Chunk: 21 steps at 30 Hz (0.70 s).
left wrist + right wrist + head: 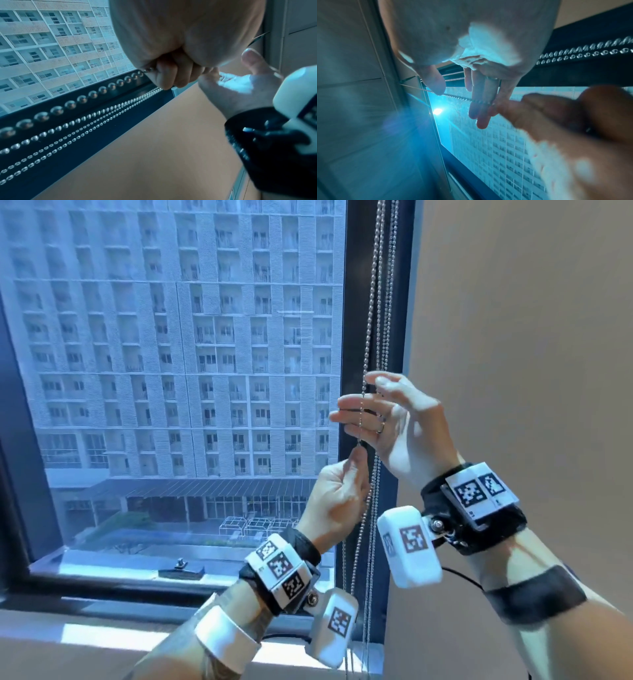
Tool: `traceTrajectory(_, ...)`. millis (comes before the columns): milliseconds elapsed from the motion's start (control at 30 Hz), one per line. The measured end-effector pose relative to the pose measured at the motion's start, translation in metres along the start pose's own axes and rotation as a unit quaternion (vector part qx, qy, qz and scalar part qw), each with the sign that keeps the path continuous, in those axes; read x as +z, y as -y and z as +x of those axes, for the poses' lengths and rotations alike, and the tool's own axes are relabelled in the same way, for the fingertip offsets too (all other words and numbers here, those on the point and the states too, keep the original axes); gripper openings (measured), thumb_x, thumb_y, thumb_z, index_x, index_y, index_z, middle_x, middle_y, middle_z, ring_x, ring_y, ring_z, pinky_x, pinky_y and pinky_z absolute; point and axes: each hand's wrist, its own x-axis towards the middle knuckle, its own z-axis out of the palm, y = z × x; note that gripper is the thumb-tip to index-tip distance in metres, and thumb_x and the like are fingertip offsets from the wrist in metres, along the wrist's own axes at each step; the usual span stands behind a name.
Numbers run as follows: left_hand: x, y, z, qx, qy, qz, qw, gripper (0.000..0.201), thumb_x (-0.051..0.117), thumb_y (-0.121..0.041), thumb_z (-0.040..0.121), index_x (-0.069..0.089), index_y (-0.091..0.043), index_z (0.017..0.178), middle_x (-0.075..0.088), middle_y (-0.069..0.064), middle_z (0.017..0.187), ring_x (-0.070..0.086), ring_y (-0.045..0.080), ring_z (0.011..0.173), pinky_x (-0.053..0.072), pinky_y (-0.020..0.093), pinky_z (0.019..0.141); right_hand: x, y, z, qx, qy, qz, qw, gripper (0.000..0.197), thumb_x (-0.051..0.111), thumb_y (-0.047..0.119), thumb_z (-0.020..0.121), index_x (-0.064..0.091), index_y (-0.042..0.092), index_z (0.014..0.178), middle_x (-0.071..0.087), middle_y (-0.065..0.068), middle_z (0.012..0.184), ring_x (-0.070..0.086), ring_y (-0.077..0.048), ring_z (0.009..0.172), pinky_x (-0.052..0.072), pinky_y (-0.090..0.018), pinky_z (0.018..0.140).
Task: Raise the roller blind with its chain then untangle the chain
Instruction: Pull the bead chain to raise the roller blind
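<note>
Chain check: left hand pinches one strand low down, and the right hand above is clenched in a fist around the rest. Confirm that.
Not a fist. In the head view the right hand is open, fingers spread, against the chain. The left hand does pinch one strand below it.

Daylight pours in through the window (171,354), cool and blue, and brightens the sill (102,642) along its near edge. The wall (531,320) stays evenly lit. In the head view, lines bow toward the edges. The left hand (556,128) is smeared, perhaps by motion. A flare (437,111) bursts at the frame (435,135) in the right wrist view.
</note>
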Motion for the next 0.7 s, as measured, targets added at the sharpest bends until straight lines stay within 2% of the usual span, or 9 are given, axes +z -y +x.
traceTrajectory(100, 0.0, 0.008, -0.001, 0.015, 0.003, 0.043, 0.999, 0.05, 0.036, -0.047, 0.106, 0.034, -0.026, 0.06, 0.031, -0.014, 0.048, 0.023, 0.006, 0.043, 0.018, 0.023, 0.043, 0.018, 0.001, 0.002, 0.01, 0.002, -0.021, 1.0, 0.031, 0.052, 0.037, 0.099, 0.053, 0.013, 0.117, 0.071, -0.013, 0.08, 0.064, -0.03, 0.065, 0.048, -0.034, 0.062)
traceTrajectory(167, 0.001, 0.007, 0.0, 0.013, 0.012, 0.031, 0.999, 0.049, 0.04, -0.05, 0.102, 0.035, -0.026, 0.06, 0.033, -0.015, 0.048, 0.024, 0.004, 0.044, 0.017, 0.024, 0.044, 0.028, 0.002, 0.006, 0.019, -0.025, -0.05, 0.998, 0.042, 0.041, 0.051, 0.106, 0.056, 0.017, 0.087, 0.051, 0.0, 0.057, 0.036, -0.017, 0.048, 0.027, -0.026, 0.049)
traceTrajectory(200, 0.0, 0.006, 0.001, 0.011, 0.022, 0.024, 0.999, 0.049, 0.041, -0.054, 0.1, 0.036, -0.027, 0.059, 0.034, -0.015, 0.049, 0.024, 0.004, 0.044, 0.018, 0.023, 0.044, 0.032, 0.003, 0.008, 0.02, -0.04, -0.057, 0.997, 0.052, 0.035, 0.054, 0.108, 0.045, 0.02, 0.072, 0.038, 0.005, 0.05, 0.023, -0.014, 0.044, 0.017, -0.022, 0.047)
traceTrajectory(267, -0.005, 0.003, 0.003, -0.002, 0.06, 0.01, 0.998, 0.048, 0.041, -0.055, 0.098, 0.038, -0.026, 0.061, 0.036, -0.014, 0.052, 0.026, 0.004, 0.046, 0.021, 0.021, 0.045, 0.036, 0.003, 0.012, 0.014, -0.067, -0.054, 0.996, 0.057, 0.032, 0.055, 0.11, 0.023, 0.024, 0.063, 0.023, 0.008, 0.043, 0.01, -0.011, 0.039, 0.007, -0.019, 0.046)
traceTrajectory(367, -0.018, -0.003, 0.003, -0.038, 0.116, 0.015, 0.992, 0.044, 0.037, -0.049, 0.103, 0.052, -0.02, 0.074, 0.05, -0.001, 0.07, 0.044, 0.014, 0.062, 0.038, 0.027, 0.062, 0.037, 0.002, 0.013, 0.008, -0.086, -0.048, 0.995, 0.06, 0.036, 0.055, 0.11, 0.024, 0.025, 0.058, 0.019, 0.008, 0.041, 0.01, -0.01, 0.034, 0.006, -0.018, 0.044)
traceTrajectory(400, -0.023, -0.004, 0.004, -0.049, 0.12, 0.034, 0.991, 0.046, 0.033, -0.049, 0.104, 0.058, -0.018, 0.081, 0.058, 0.006, 0.081, 0.052, 0.022, 0.073, 0.043, 0.035, 0.073, 0.036, 0.001, 0.012, 0.005, -0.088, -0.047, 0.995, 0.061, 0.036, 0.055, 0.109, 0.026, 0.025, 0.057, 0.019, 0.008, 0.042, 0.011, -0.01, 0.034, 0.007, -0.017, 0.043)
traceTrajectory(467, -0.032, -0.007, 0.01, -0.056, 0.095, 0.07, 0.991, 0.053, 0.026, -0.052, 0.103, 0.063, -0.015, 0.097, 0.068, 0.007, 0.097, 0.062, 0.024, 0.088, 0.046, 0.044, 0.084, 0.036, -0.002, 0.011, 0.003, -0.085, -0.045, 0.995, 0.061, 0.037, 0.055, 0.109, 0.026, 0.025, 0.057, 0.02, 0.009, 0.042, 0.011, -0.01, 0.034, 0.008, -0.017, 0.041)
traceTrajectory(600, -0.043, -0.023, 0.026, -0.026, 0.037, 0.065, 0.997, 0.054, 0.027, -0.053, 0.104, 0.065, -0.016, 0.105, 0.069, 0.008, 0.102, 0.065, 0.02, 0.091, 0.048, 0.048, 0.086, 0.032, -0.018, 0.0, 0.021, -0.066, -0.031, 0.997, 0.059, 0.038, 0.057, 0.108, 0.028, 0.024, 0.059, 0.023, 0.009, 0.04, 0.014, -0.009, 0.032, 0.011, -0.016, 0.038)
traceTrajectory(700, -0.046, -0.041, 0.032, -0.014, 0.027, 0.022, 0.999, 0.056, 0.026, -0.048, 0.109, 0.065, -0.009, 0.103, 0.071, 0.005, 0.092, 0.066, 0.021, 0.087, 0.052, 0.038, 0.082, 0.028, -0.037, -0.012, 0.041, -0.049, -0.022, 0.998, 0.06, 0.036, 0.055, 0.107, 0.032, 0.023, 0.057, 0.024, 0.009, 0.039, 0.015, -0.007, 0.03, 0.011, -0.014, 0.037)
